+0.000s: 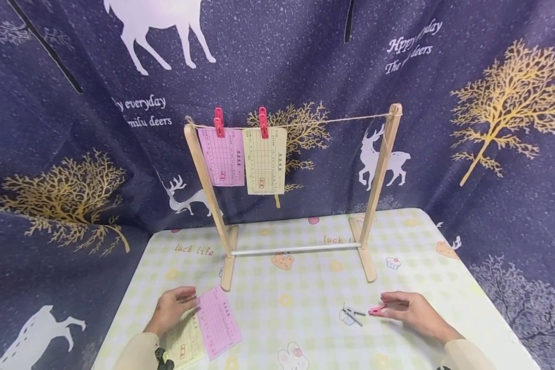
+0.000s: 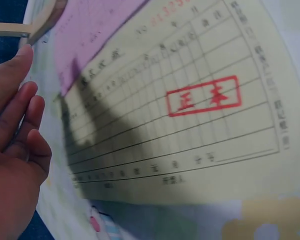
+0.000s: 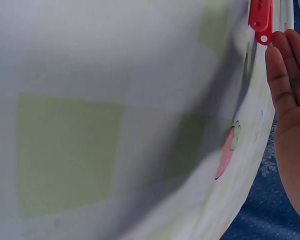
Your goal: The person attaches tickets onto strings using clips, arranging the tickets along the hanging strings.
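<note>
My left hand [image 1: 172, 308] hovers with relaxed fingers above a yellow printed receipt slip [image 1: 183, 341]. A pink receipt slip [image 1: 219, 322] lies beside it, partly overlapping. The left wrist view shows a red stamp on the yellow slip [image 2: 190, 130], and the left hand [image 2: 15, 135] apart from it. My right hand [image 1: 416, 311] is low over the table, fingers relaxed, right at a red clothespin [image 1: 376, 310]. In the right wrist view, that clothespin [image 3: 261, 20] appears beside the fingertips; whether they touch is unclear. A grey clothespin [image 1: 353, 314] lies to its left.
A wooden stand [image 1: 376, 185] holds a string [image 1: 347, 119] between two posts. Red clothespins clip a pink slip [image 1: 226, 159] and a yellow slip [image 1: 265, 164] to the string's left part. A white rod [image 1: 300, 250] joins the stand's feet on the checked tablecloth [image 1: 277, 318].
</note>
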`<state>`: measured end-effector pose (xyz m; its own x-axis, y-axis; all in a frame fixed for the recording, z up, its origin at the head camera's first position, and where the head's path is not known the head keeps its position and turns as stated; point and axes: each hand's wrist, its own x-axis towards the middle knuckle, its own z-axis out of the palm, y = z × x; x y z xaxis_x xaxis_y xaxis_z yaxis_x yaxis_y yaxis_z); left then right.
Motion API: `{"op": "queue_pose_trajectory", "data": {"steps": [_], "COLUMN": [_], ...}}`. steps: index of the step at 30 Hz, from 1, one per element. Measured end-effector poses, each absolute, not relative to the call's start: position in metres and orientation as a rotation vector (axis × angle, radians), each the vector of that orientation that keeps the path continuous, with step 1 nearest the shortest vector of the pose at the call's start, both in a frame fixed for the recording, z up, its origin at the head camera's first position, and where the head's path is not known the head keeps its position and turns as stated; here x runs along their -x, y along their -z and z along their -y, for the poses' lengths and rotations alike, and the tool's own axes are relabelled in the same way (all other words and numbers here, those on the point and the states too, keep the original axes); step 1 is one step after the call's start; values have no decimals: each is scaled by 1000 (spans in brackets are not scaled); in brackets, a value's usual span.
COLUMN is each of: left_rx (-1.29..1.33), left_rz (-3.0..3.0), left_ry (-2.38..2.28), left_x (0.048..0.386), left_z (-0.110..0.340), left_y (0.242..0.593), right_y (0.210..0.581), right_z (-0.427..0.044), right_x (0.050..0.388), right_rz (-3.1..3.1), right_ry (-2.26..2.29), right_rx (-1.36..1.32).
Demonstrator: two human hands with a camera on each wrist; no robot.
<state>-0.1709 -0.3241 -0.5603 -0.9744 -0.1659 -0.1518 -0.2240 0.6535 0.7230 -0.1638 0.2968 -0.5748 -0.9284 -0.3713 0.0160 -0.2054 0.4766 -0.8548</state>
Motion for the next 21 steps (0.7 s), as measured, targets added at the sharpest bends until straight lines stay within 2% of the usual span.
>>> {"op": "queue_pose_trajectory", "data": {"steps": [9,21], "left_rx": [364,327], "left_rz": [-2853,-2882], "left_ry": [-1207,-1179], "left_x": [171,174], "left_z": [323,311], "left_y": [579,583], "right_y": [589,597], "right_z": [-304,-303], "right_x": [162,154], "right_rz": [-2730,-2882], "right_ry": [1344,1286], "right_rx": [503,495]}}
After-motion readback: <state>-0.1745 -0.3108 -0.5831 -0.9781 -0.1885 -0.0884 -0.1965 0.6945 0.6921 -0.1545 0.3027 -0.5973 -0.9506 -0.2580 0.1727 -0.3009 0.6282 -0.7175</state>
